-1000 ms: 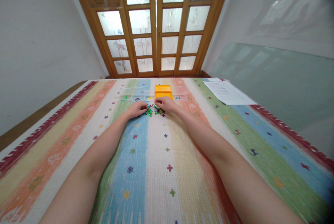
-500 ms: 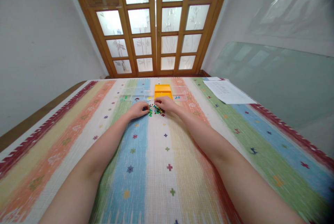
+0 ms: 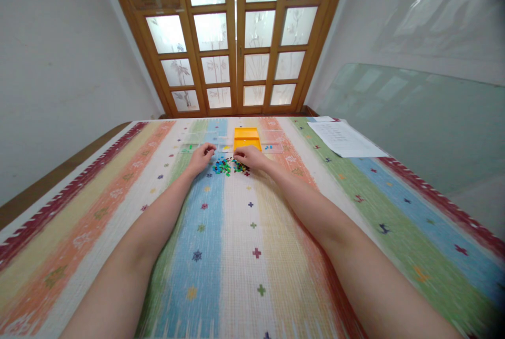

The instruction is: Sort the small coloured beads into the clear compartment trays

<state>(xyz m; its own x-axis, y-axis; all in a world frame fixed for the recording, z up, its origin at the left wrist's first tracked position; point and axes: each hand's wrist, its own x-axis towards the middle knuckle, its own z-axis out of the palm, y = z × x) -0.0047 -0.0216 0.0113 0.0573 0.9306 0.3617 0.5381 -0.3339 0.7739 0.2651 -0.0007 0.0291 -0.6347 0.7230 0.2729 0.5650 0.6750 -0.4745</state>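
Observation:
Small coloured pieces, green, blue, yellow and dark, lie in a loose pile (image 3: 222, 167) on the striped cloth. Up and left of the pile, my left hand (image 3: 202, 156) is over the near edge of a clear tray (image 3: 189, 141), its fingers curled together; anything between them is too small to make out. My right hand (image 3: 248, 156) rests at the right part of the pile, fingers bent and pressed together, their tips near dark pieces. What it pinches, if anything, is hidden. Just beyond it stands an open yellow box (image 3: 246, 132).
Right of the yellow box, another clear tray (image 3: 276, 140) holds a few blue pieces. Yellow bits lie in a clear compartment left of the box. White paper sheets (image 3: 341, 138) lie at the far right of the table. Glass-paned wooden doors stand behind.
My left hand has moved from the pile up and to the left, to the clear tray, uncovering blue and green pieces. My right hand has stayed almost in place.

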